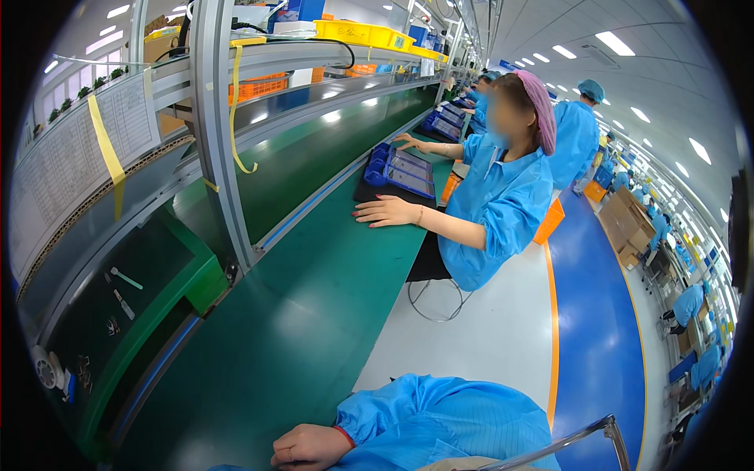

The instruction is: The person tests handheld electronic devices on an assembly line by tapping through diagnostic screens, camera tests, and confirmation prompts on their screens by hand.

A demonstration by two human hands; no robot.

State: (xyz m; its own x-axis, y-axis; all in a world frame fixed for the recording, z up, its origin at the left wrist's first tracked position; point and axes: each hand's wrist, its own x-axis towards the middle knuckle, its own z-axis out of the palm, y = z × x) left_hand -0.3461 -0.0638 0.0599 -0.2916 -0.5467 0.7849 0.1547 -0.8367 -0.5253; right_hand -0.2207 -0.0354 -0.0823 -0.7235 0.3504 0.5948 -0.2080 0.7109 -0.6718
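Observation:
My right hand point(310, 447) rests on the green bench top point(259, 337) at the lower edge. Its fingers are curled in, a ring shows on one of them, and I see nothing held in it. A red band circles the wrist, where the blue sleeve point(440, 416) ends. My left hand is out of view; only a sliver of blue cloth shows at the bottom edge. Farther along the bench, a blue-framed flat device point(400, 170) lies on a dark pad between the hands of a co-worker in a blue smock, one hand point(389, 210) flat on the bench.
A metal post point(216, 133) and shelf rails rise along the bench's left side. Beyond them, a green-edged tray point(181, 275) holds small tools. A yellow bin point(365, 34) stands on the shelf. A chrome chair arm point(581, 436) is at lower right. More co-workers sit farther off.

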